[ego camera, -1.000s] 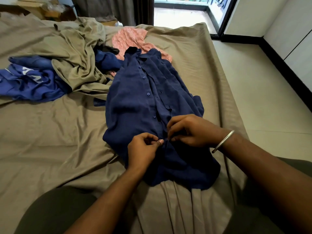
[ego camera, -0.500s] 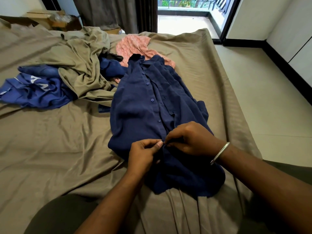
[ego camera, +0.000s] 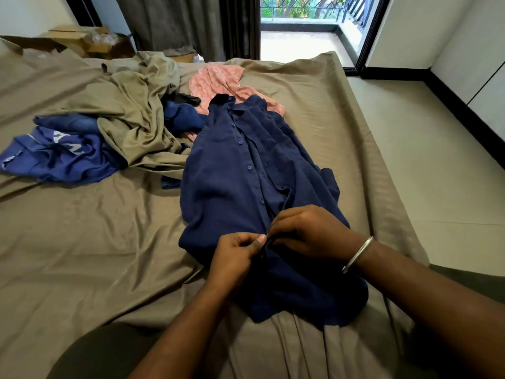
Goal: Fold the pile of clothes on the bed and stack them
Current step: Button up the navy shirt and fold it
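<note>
Navy shirt (ego camera: pixel 246 181) lies laid out lengthwise down the bed (ego camera: pixel 82 255), collar at 12 o'clock. Both hands meet on its button placket: left hand (ego camera: pixel 235 258) pinches the fabric edge, right hand (ego camera: pixel 311 233) curls its fingers onto it from 3 o'clock. Unfolded pile at 10 o'clock: blue top (ego camera: pixel 62 154), olive cloth (ego camera: pixel 131 113), pink garment (ego camera: pixel 218 80). Cardboard box (ego camera: pixel 87 41) beyond the bed, contents unclear.

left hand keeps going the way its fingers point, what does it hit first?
The right hand: the left hand points right across the navy shirt, and their fingertips nearly meet at the placket already.
</note>
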Motion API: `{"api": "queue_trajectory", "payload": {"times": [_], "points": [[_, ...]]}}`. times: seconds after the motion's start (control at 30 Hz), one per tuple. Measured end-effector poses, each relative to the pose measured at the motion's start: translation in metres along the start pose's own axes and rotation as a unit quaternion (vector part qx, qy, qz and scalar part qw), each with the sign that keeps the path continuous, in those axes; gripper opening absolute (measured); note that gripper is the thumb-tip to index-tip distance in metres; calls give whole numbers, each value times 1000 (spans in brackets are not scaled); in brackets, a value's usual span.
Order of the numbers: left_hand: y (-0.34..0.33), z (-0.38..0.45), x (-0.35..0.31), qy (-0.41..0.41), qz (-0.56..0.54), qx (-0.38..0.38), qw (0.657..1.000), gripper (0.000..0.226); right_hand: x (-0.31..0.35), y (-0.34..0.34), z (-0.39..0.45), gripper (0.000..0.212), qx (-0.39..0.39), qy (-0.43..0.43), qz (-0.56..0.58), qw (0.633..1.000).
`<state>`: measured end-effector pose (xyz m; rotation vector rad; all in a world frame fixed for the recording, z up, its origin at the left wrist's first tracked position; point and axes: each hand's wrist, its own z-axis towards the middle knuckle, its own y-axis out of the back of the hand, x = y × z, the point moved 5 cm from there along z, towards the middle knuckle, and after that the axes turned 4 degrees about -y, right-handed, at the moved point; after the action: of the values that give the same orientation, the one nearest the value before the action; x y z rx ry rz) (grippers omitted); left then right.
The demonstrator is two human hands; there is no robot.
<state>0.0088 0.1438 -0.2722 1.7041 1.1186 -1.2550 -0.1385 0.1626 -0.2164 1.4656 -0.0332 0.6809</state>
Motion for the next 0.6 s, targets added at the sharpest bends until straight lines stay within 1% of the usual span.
{"api": "queue_trajectory", "payload": {"times": [0.07,0.1,0.13,0.17,0.2,0.27,0.37,0.47,0.6], "points": [[-2,-1,-1,7,-5,14,1000,41,-3,-2,-1,15,6,-8,-9,1000],[-4,-1,0,12,-14,28,999,41,-4,-3,-1,14,7,-12,-12,1000],[-5,-1,-1,8,-13,44,999,32,-5,-3,-1,15,8,-18,-11,1000],[-6,-1,-2,-4,7,54,999,17,-6,-3,-1,17,11,-25,-7,1000],[-5,-2,-3,-23,33,55,998,9,-5,-2,0,20,15,-31,-1,999],[-1,-2,-3,-49,75,27,996,14,-5,-2,0,20,19,-38,11,999],[-1,-3,-6,-73,127,-5,989,12,-10,-3,0,16,19,-55,57,997],[-3,-3,-8,-94,163,-3,982,14,-16,-3,-2,17,25,-74,100,992],[-5,-4,-9,-115,190,-4,975,15,-18,-4,-2,17,33,-83,115,989]]}}
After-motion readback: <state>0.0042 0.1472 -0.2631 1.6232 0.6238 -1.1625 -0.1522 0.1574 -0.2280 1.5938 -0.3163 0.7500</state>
